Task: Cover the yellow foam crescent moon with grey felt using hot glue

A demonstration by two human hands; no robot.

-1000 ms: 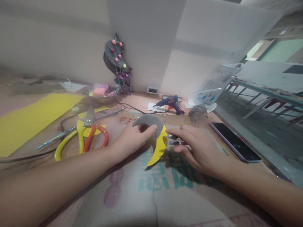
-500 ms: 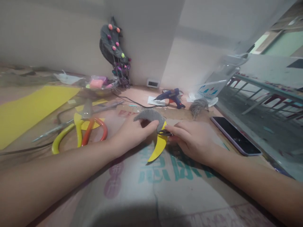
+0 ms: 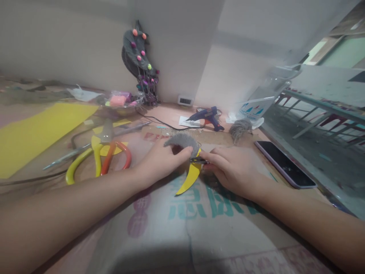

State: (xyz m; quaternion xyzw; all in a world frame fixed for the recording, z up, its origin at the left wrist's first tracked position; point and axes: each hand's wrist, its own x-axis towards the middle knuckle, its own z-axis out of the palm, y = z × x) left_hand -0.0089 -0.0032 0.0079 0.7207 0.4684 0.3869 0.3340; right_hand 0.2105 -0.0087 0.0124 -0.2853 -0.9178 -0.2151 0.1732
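Note:
A crescent of yellow card (image 3: 189, 179) is partly wrapped in grey yarn (image 3: 182, 141); its lower tip is bare yellow. My left hand (image 3: 163, 161) is closed on the wrapped part, thumb on top near where the yarn ends. Across the crescent, at the border between grey and yellow, lies a small dark metal clip-like piece (image 3: 197, 160), its exact kind unclear. My right hand (image 3: 232, 167) pinches this piece and the crescent's edge; some of its fingers are hidden underneath.
Yellow-and-orange-handled pliers (image 3: 105, 152) and a yellow sheet (image 3: 42, 133) lie left. Behind are a blue glue gun (image 3: 207, 116), a grey yarn bundle (image 3: 241, 129) and a decorated grey crescent (image 3: 135, 53) against the wall. A phone (image 3: 285, 163) lies right, near the table edge.
The view has shifted slightly, so the background sits a little further right. Both hands keep their hold, and the crescent's lower tip has swung slightly left.

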